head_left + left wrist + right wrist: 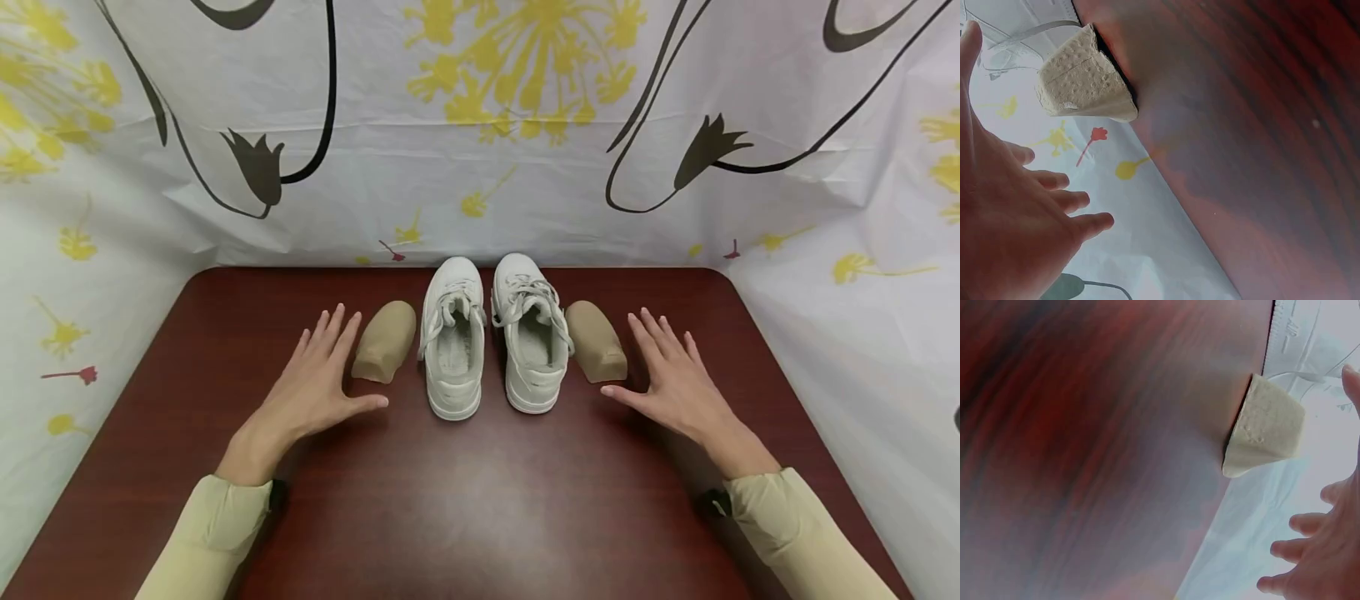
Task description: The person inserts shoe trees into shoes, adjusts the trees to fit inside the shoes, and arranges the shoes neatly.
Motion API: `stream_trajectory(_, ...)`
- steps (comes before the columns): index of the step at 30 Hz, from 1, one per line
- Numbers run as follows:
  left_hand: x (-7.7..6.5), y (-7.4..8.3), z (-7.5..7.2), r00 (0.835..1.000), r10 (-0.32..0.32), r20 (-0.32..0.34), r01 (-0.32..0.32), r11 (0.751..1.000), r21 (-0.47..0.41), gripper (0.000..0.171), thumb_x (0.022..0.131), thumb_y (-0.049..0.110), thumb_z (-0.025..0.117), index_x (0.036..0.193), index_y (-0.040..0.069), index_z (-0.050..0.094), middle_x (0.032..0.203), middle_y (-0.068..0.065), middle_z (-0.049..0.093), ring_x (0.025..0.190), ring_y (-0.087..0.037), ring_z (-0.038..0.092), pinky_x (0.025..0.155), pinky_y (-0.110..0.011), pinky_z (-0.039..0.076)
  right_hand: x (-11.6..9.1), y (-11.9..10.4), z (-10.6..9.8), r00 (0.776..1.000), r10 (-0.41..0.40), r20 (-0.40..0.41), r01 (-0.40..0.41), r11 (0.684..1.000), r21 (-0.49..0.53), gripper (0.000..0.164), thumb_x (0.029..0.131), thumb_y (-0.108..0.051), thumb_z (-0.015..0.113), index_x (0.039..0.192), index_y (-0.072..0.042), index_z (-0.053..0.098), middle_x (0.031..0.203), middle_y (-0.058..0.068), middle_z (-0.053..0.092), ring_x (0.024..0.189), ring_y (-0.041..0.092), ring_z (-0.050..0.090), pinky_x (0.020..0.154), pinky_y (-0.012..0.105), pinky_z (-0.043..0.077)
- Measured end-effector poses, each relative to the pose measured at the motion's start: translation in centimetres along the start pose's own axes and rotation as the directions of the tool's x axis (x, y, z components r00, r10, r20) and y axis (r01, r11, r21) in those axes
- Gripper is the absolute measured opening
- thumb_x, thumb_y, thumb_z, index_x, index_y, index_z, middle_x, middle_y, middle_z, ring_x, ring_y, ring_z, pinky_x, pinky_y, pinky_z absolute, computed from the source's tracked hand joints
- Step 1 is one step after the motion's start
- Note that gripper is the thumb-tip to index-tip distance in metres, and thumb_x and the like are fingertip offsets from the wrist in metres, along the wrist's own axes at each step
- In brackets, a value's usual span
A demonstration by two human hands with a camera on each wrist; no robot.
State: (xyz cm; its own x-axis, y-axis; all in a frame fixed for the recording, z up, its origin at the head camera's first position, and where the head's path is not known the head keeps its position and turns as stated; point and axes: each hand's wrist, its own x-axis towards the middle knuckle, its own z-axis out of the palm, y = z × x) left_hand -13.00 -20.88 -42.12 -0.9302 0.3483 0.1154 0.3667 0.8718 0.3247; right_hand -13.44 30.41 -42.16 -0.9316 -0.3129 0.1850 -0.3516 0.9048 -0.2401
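Observation:
Two white lace-up sneakers [455, 387] stand side by side at the back middle of the table, toes pointing away. Left of them lies a tan molded-pulp shoe insert [386, 340], with its dimpled end showing in the left wrist view. A matching tan insert [596, 340] lies right of the sneakers; the right wrist view shows its blunt end [1266, 422]. My left hand [311, 383], fingers spread and thumb out, is just left of the left insert. My right hand [675, 383] is spread the same way, right of the right insert. Neither hand holds anything.
The dark red-brown wooden table [480, 508] has rounded back corners. A white sheet [480, 175] with yellow and brown flower prints hangs along its back and both sides. Loose laces [536, 292] lie over the right sneaker.

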Motion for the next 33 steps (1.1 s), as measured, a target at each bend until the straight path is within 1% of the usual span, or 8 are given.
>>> stream_trajectory(3,0.1,0.0,0.0,1.0,0.002,0.002,-0.001,1.0,-0.017,0.125,0.071,0.078,0.068,0.161,0.015,0.009,0.166,-0.013,0.0,0.151,-0.037,0.002,0.116,-0.06,0.013,0.1,-0.3,-0.1,1.0,-0.006,-0.004,0.006,1.0,0.003,0.11,0.078,-0.063,0.073,0.161,-0.018,0.016,0.164,0.012,0.017,0.149,0.039,0.016,0.115,0.064,0.01)
stream_trajectory(6,0.1,0.0,0.0,1.0,-0.004,0.004,0.004,0.999,-0.036,0.124,0.071,0.078,0.068,0.161,0.018,0.009,0.166,-0.011,-0.001,0.151,-0.038,0.005,0.116,-0.059,0.017,0.3,-0.6,-0.3,1.0,-0.023,-0.02,0.023,1.0,0.007,0.11,0.078,-0.062,0.074,0.161,-0.019,0.015,0.164,0.012,0.02,0.149,0.039,0.018,0.116,0.062,0.008)
stream_trajectory(10,0.4,0.0,-0.3,1.0,-0.012,0.008,0.012,0.998,-0.065,0.125,0.068,0.072,0.077,0.161,0.025,0.008,0.167,-0.009,0.001,0.15,-0.038,0.013,0.11,-0.061,0.029,0.9,-1.0,-0.7,0.997,-0.065,-0.045,0.065,0.998,0.014,0.107,0.079,-0.06,0.074,0.161,-0.021,0.017,0.163,0.011,0.023,0.148,0.038,0.022,0.117,0.061,0.011)
stream_trajectory(14,0.8,0.0,-0.5,1.0,0.005,-0.011,-0.007,0.995,-0.099,0.121,0.066,0.06,0.086,0.161,0.027,0.017,0.166,-0.007,0.007,0.146,-0.038,0.025,0.1,-0.062,0.04,1.7,-1.5,-1.2,0.991,-0.114,-0.063,0.115,0.993,0.019,0.1,0.082,-0.056,0.072,0.16,-0.02,0.021,0.162,0.009,0.025,0.147,0.037,0.025,0.116,0.06,0.015)
stream_trajectory(18,1.1,-0.2,-0.1,0.999,0.026,-0.025,-0.029,0.989,-0.146,0.114,0.066,0.053,0.089,0.158,0.023,0.028,0.165,-0.007,0.016,0.143,-0.039,0.031,0.101,-0.061,0.04,2.3,-1.9,-1.6,0.989,-0.135,-0.066,0.138,0.99,0.033,0.097,0.083,-0.054,0.072,0.159,-0.019,0.023,0.162,0.007,0.025,0.147,0.036,0.025,0.118,0.056,0.014)
stream_trajectory(22,1.0,-0.4,0.4,1.0,0.018,-0.015,-0.021,0.985,-0.171,0.109,0.066,0.051,0.089,0.155,0.018,0.035,0.164,-0.009,0.02,0.143,-0.037,0.031,0.104,-0.058,0.038,2.6,-2.2,-1.4,0.987,-0.147,-0.065,0.151,0.987,0.053,0.096,0.083,-0.054,0.072,0.16,-0.022,0.022,0.163,0.005,0.024,0.147,0.035,0.025,0.117,0.056,0.015)
stream_trajectory(28,1.5,-0.5,0.3,0.999,0.001,0.044,0.008,0.979,-0.202,0.107,0.067,0.052,0.089,0.154,0.015,0.038,0.163,-0.012,0.021,0.144,-0.038,0.03,0.108,-0.058,0.034,3.2,-2.6,-1.1,0.982,-0.162,-0.092,0.172,0.979,0.111,0.094,0.085,-0.05,0.072,0.16,-0.022,0.022,0.163,0.003,0.023,0.148,0.032,0.023,0.117,0.057,0.016)
stream_trajectory(33,1.8,-0.7,0.5,0.998,0.009,0.065,0.006,0.974,-0.228,0.107,0.068,0.049,0.089,0.154,0.014,0.037,0.162,-0.014,0.023,0.145,-0.037,0.029,0.11,-0.056,0.032,4.0,-3.5,-0.9,0.978,-0.179,-0.103,0.194,0.967,0.166,0.095,0.084,-0.047,0.074,0.16,-0.024,0.022,0.163,0.002,0.023,0.148,0.034,0.024,0.117,0.057,0.016)
